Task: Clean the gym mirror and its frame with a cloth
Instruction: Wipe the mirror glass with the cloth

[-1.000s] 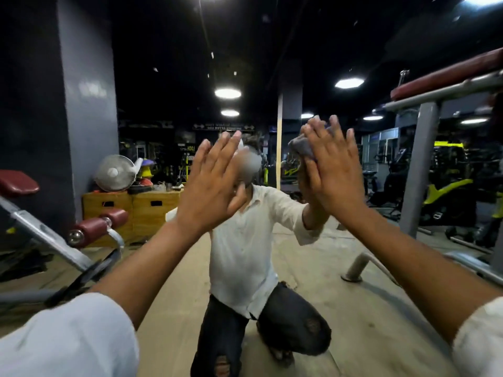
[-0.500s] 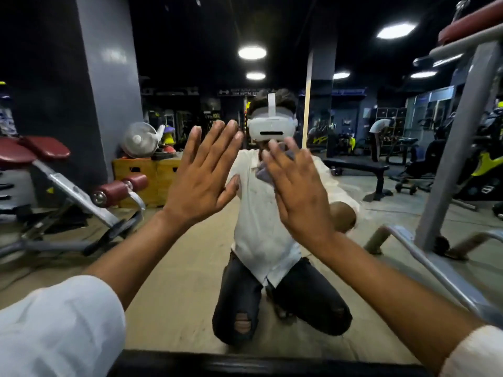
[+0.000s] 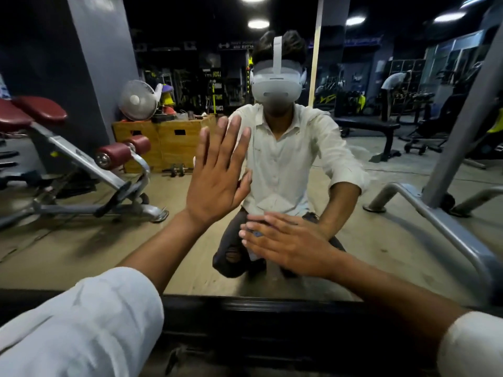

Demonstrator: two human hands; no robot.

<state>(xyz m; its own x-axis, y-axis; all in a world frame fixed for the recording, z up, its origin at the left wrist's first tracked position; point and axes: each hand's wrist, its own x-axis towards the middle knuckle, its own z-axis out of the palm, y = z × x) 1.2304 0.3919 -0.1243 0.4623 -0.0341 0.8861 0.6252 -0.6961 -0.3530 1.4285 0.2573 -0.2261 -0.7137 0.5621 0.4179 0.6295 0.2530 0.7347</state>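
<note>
The cloth (image 3: pixel 257 234) is mostly hidden. Only a grey-blue scrap shows btwn the fingers of the right hand (image 3: pixel 288 244), which presses it flat on the mirror (image 3: pixel 81 254), low down, just above the btm frame (image 3: pixel 272 308). That hand's fingers are straight & spread, palm to the glass: pressing, not clutching. The left hand (image 3: pixel 217 180) is higher up & just left of it, fingers straight, pointing up, flat on the glass w/ nothing in it. Looks like a brace. A white sleeve (image 3: pixel 81 322) is on each arm, at the near edge of view.

Progress, as a judgement: mid-wipe on the lower centre of the glass. The image in it reads sharp, w/ no obvious smears or streaks in the part that shows, but I can't tell which areas have had the cloth. Neither hand touches the black frame strip along the btm. Prob. yet to do, along w/ sides & top, which are out of view.

Surface: glass runs nearly to floor level & the frame is dark. Nearer than it is a dim strip of what looks like floor (image 3: pixel 245 357), too dark for detail.

Room (all seen in the glass):
- Centre: the person's own reflection (image 3: pixel 280 159), kneeling, headset (image 3: pixel 276 80) on.
- Left: incline bench (image 3: pixel 81 159) w/ red pads, grey pillar (image 3: pixel 100 63), fan (image 3: pixel 138 99) on or behind wooden boxes (image 3: pixel 163 142), small dumbbells (image 3: pixel 177 170) on the ground by them.
- Right: flat bench (image 3: pixel 367 123) far off, grey machine frame (image 3: pixel 435 213) nearer, another person (image 3: pixel 394 80) bent over, far right.
- Ceiling lights (image 3: pixel 258 23) are on; the rest of the gym is dark.
</note>
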